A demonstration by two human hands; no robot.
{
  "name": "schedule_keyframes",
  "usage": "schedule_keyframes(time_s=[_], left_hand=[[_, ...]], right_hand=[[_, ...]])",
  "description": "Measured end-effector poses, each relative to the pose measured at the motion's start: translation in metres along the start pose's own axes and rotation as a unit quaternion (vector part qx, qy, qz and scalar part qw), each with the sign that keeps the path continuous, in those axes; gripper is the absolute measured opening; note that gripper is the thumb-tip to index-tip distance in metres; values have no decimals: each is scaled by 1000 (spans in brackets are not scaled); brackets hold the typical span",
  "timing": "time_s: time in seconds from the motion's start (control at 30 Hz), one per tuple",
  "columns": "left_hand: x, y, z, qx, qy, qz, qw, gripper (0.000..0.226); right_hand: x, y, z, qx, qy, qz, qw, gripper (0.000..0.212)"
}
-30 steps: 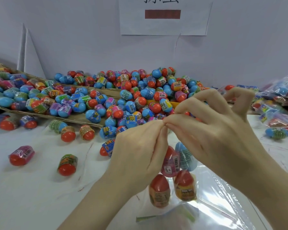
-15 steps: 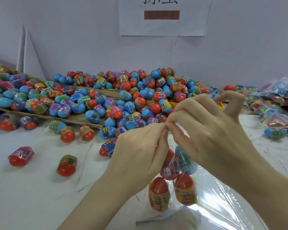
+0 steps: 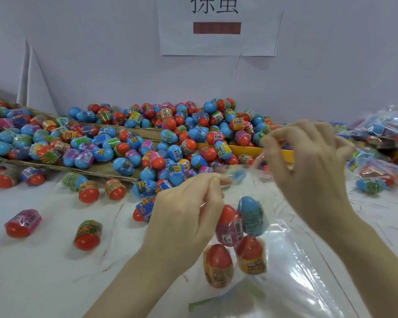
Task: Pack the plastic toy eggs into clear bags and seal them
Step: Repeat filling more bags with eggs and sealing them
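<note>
**A:** From the head camera, where's the bag?

**B:** The clear bag (image 3: 292, 260) lies on the white table (image 3: 44, 271) at about 5 o'clock, its top edge lifted. The left hand (image 3: 184, 216) pinches that edge at the centre, fingers curled tight on the plastic. The right hand (image 3: 308, 166) pinches the same edge up at 2 o'clock, thumb and forefinger closed on it, the other fingers fanned out; it's blurred.

**A:** What's inside?

**B:** Four eggs: a blue egg (image 3: 253, 214) and a pink-wrapped egg (image 3: 229, 228) touching side by side, with two orange-wrapped eggs (image 3: 218, 265) just below them.

**A:** And around it?

**B:** The big heap of eggs (image 3: 170, 138) runs from 9 to 12 o'clock, spilling off flattened cardboard (image 3: 106, 169) and around a yellow tray (image 3: 246, 150). Loose eggs sit near the left hand: a blue-wrapped one (image 3: 144, 210) just beside it, a green-wrapped one (image 3: 87, 235) and a pink one (image 3: 23, 223) toward 8 o'clock. Filled bags (image 3: 386, 143) pile up at 3 o'clock. A paper sign (image 3: 218, 26) hangs on the wall at 12.

**A:** Anything blocking?

**B:** The left hand covers part of the pink-wrapped egg; the stretched plastic hazes the heap behind it.
</note>
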State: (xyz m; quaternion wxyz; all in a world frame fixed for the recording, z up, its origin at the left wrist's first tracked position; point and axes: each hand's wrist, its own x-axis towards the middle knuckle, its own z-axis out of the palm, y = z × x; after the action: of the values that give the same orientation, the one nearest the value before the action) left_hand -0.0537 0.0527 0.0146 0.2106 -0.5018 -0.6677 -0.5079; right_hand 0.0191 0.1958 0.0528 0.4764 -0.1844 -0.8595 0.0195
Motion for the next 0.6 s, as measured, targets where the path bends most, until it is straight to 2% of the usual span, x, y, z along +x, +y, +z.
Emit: schedule_keyframes(time_s=[0.07, 0.17, 0.2, 0.27, 0.33, 0.47, 0.5, 0.6], left_hand=[[1, 1, 1, -34, 12, -29, 999, 32], [2, 0, 1, -38, 33, -42, 998, 27], [2, 0, 1, -45, 39, -53, 997, 27], [3, -1, 1, -74, 46, -87, 992, 27], [3, -1, 1, -98, 50, -107, 988, 28], [5, 2, 0, -124, 51, -144, 980, 25], [6, 3, 0, -135, 52, -161, 976, 26], [7, 0, 0, -174, 52, -212, 960, 29]], right_hand=[[10, 30, 1, 21, -27, 125, 992, 24], [10, 91, -4, -98, -62, 272, 955, 30], [6, 108, -8, -134, -83, 310, 937, 32], [-4, 131, -16, -128, -111, 359, 918, 31], [-10, 139, -19, -86, -120, 372, 916, 20], [1, 125, -15, -6, -65, 341, 938, 24], [3, 124, -12, 8, -77, 322, 944, 29], [7, 113, -10, -9, -241, 282, 929, 82]])
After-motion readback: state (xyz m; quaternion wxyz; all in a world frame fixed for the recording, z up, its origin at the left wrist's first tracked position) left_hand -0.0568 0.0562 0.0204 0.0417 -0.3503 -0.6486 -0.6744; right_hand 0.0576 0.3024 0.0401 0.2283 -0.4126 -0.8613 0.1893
